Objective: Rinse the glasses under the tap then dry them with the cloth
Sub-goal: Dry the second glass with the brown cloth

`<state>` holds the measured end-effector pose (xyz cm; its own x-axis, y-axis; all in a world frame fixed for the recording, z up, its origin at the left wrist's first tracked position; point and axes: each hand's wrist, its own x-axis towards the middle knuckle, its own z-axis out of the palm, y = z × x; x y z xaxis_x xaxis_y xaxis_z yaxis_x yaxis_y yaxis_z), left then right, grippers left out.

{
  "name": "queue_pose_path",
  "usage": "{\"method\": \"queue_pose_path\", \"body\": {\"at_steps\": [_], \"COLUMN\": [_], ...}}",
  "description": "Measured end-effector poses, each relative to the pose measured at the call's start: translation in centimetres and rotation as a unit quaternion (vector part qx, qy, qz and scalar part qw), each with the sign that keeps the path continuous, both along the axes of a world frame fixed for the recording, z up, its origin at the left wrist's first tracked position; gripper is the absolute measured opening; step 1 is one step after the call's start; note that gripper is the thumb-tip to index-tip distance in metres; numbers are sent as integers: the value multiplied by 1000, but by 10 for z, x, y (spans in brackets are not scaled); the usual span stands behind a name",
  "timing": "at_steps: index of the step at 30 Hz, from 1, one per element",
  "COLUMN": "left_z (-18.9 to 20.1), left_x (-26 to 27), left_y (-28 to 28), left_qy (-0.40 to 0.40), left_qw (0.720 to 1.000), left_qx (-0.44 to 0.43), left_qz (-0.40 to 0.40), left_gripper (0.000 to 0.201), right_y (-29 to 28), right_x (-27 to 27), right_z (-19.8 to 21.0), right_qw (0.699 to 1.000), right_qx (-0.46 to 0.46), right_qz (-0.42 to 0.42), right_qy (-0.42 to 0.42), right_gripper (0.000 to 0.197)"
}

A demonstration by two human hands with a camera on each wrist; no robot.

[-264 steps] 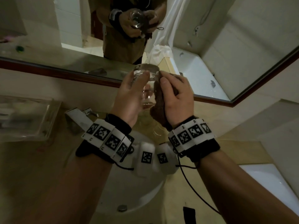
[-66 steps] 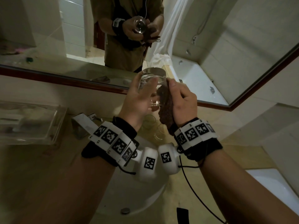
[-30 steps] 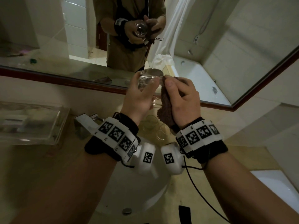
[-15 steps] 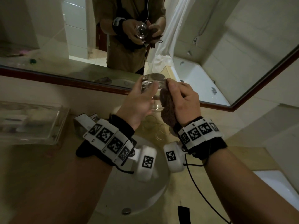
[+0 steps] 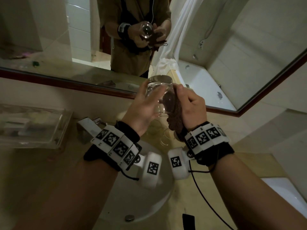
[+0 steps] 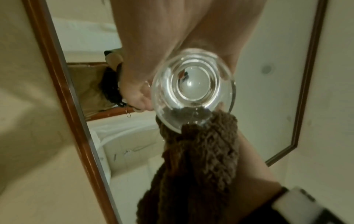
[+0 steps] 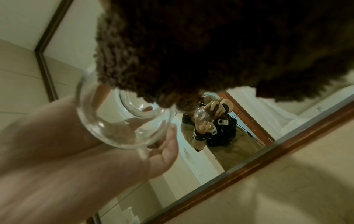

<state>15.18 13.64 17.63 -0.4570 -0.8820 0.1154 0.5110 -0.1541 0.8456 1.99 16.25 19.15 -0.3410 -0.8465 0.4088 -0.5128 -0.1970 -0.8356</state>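
Glass [image 5: 157,92] — clear, thin-walled, judged light, brittle and slippery while wet — is held up above the basin [image 5: 132,201], before the mirror [image 5: 249,63]. Left hand [image 5: 142,112] has its fingers wrapped round the wall, a sound hold. Right hand [image 5: 191,105] pinches the brown cloth [image 5: 171,103] over the rim, part tucked inside; the cloth looks soft and pliable. Two more glasses [image 5: 162,135] stand on the table at 6 o'clock below the hands; a clear tray [image 5: 33,125] lies at 9 o'clock. Nothing obstructs the wiping.

Brown cloth [image 7: 191,45] fills the upper frame, its edge entering the glass [image 7: 122,121]. The left hand [image 7: 114,151] holds the glass. Mirror [image 7: 229,136] behind.
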Motion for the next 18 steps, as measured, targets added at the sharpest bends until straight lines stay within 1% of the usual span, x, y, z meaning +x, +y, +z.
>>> {"method": "queue_pose_path", "body": {"at_steps": [1, 3, 4, 5, 6, 9, 10, 11, 13, 14, 15, 16, 18], "left_z": [1, 1, 2, 3, 3, 3, 2, 2, 1, 0, 0, 0, -1], "left_x": [1, 0, -2, -2, -3, -5, -4, -3, -1, -1, -1, -1, 0], "left_y": [0, -2, -3, -2, -2, -4, -4, -4, -6, -7, -6, -6, -4], "left_qy": [-27, -86, -113, -124, -125, -98, -92, -83, -42, -21, -8, -9, -35], "left_qw": [1000, 996, 992, 990, 990, 991, 991, 993, 998, 999, 999, 999, 999], "left_qx": [-14, -33, -32, -30, -20, -4, -6, -4, 16, 25, 32, 35, 41], "left_qz": [2, 16, 33, 53, 66, 95, 96, 82, 32, 7, -5, -8, -3], "left_gripper": [14, 21, 20, 15, 11, 31, 36, 43, 59, 62, 59, 51, 37], "right_y": [0, 0, 0, 1, 1, 3, 3, 3, 2, 2, 2, 1, 1], "right_x": [-1, -3, -2, 0, 3, 9, 10, 9, 7, 5, 4, 2, 0], "right_z": [-3, -7, -6, -5, -2, 2, 2, 2, 2, 2, 3, 3, 0], "right_qw": [1000, 999, 999, 999, 999, 997, 997, 998, 1000, 1000, 1000, 1000, 1000], "right_qx": [-2, -2, -1, -5, -14, -44, -44, -40, -29, -25, -22, -18, -10], "right_qz": [-10, -30, -35, -34, -30, -11, -10, -11, 0, 7, 9, 8, 11], "right_qy": [5, 18, 25, 33, 40, 62, 62, 52, 6, -10, -13, -9, -12], "right_gripper": [20, 22, 25, 28, 31, 43, 43, 39, 24, 22, 22, 23, 22]}}
